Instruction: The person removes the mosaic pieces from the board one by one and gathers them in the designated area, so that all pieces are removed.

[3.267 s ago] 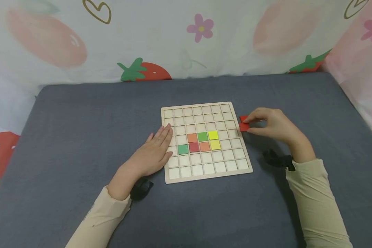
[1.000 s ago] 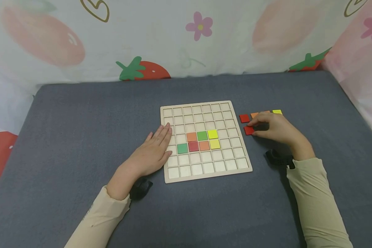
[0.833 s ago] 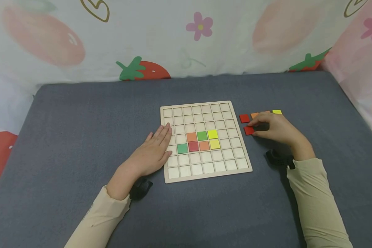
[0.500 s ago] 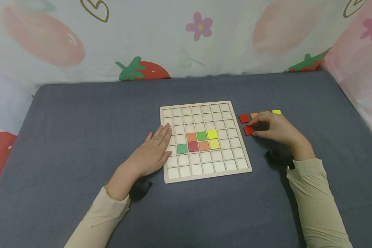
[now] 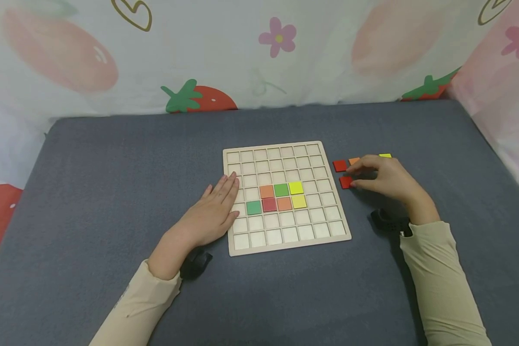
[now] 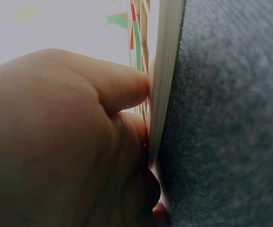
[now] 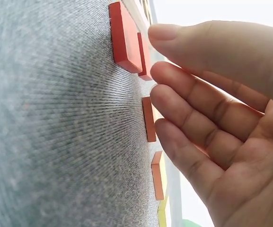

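Head view: seven tiles [image 5: 269, 204] in grid board [image 5: 274, 236], left fingers [image 5: 228, 188] flat, right fingers [image 5: 365, 162] loose

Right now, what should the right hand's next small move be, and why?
Probably the right hand should pinch the nearer red tile: it lies flat beside the wooden grid board, close to that hand, which holds nothing.

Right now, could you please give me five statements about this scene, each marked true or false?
1. The left hand rests on the wooden board. True.
2. Only three tiles show on the board. False: seven colored tiles show there.
3. The right hand holds a yellow tile. False: the right hand holds nothing.
4. Two red tiles lie off the board, to its right. True.
5. The table is white. False: the table is dark gray.
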A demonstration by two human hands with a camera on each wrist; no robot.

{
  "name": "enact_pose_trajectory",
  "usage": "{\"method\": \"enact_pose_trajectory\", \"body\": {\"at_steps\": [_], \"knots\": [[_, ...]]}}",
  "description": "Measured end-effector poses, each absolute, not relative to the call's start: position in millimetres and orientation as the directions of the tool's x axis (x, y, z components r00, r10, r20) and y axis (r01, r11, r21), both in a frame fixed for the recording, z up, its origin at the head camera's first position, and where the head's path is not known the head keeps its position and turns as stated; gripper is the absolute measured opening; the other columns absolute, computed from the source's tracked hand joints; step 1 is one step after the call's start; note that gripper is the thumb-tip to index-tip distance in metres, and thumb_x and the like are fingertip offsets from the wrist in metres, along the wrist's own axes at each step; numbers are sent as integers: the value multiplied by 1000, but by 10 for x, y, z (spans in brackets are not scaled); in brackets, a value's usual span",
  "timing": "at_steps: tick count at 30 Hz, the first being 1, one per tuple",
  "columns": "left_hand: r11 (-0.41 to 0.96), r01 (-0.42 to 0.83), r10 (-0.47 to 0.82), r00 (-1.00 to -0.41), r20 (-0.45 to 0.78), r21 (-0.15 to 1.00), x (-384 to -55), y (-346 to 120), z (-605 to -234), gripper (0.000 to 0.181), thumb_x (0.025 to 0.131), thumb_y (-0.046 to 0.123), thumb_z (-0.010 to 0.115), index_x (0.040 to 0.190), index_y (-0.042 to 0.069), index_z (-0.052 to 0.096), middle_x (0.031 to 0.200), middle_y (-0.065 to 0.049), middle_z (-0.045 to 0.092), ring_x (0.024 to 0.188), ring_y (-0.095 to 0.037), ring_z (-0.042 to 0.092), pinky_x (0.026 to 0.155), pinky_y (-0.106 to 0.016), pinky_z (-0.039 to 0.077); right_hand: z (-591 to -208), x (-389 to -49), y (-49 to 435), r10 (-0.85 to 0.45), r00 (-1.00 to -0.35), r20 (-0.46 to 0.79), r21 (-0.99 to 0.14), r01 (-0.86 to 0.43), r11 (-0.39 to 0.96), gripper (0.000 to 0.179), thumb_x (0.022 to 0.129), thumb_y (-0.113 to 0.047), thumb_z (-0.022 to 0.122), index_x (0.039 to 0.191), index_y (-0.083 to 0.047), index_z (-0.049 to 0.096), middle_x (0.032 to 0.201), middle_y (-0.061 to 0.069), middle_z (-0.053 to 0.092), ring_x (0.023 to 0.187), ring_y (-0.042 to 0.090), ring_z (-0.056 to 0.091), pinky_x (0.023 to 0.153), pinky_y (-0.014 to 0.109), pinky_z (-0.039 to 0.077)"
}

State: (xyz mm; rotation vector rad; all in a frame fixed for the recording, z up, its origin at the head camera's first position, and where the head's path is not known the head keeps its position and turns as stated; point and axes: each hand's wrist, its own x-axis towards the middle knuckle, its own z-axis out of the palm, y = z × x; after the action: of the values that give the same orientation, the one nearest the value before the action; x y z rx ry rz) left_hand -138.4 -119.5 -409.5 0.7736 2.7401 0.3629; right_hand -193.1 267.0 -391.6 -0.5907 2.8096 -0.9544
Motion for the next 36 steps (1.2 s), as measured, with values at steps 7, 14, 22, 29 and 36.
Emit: {"method": "enact_pose_trajectory", "body": {"at_steps": [7,14,22,29,36], "knots": [[825,475,541,-820,-186,307,-1388,-1196,-4095,66,101,27,40,150,-2,7,157,-14,-1,144,-27,-2,113,-48,9,-3889,-1922,2650,-384,-923,28,-625,-316,714,27,79,-10,77,103,-2,69,107,14,66,103,28,58,93,48,41],[824,477,543,-820,-182,306,-1393,-1197,-4094,66,101,27,40,150,-2,8,157,-14,-1,144,-27,-2,113,-48,9,-3844,-1904,2582,-389,-921,35,-644,-318,695,24,80,-6,75,102,-1,69,112,18,64,110,32,56,94,48,41],[828,475,539,-820,-192,298,-1386,-1194,-4100,66,101,28,40,150,-1,7,157,-14,-1,144,-27,-2,113,-48,10,-3804,-1874,2516,-454,-884,108,-632,-414,655,21,80,-3,74,101,-3,69,100,10,67,96,25,61,84,43,46],[830,471,535,-822,-193,298,-1380,-1195,-4109,66,101,28,40,150,-1,7,157,-13,-1,144,-26,-2,113,-48,10,-3779,-1866,2445,-505,-850,149,-653,-469,595,21,80,-1,74,100,-2,69,103,8,67,93,25,62,77,38,49],[825,476,543,-817,-193,305,-1391,-1198,-4102,66,101,27,40,150,-2,7,157,-14,-2,144,-27,-2,113,-49,9,-3760,-1847,2382,-516,-843,152,-664,-474,578,21,79,2,73,100,0,68,103,10,66,93,23,62,77,40,49]]}}
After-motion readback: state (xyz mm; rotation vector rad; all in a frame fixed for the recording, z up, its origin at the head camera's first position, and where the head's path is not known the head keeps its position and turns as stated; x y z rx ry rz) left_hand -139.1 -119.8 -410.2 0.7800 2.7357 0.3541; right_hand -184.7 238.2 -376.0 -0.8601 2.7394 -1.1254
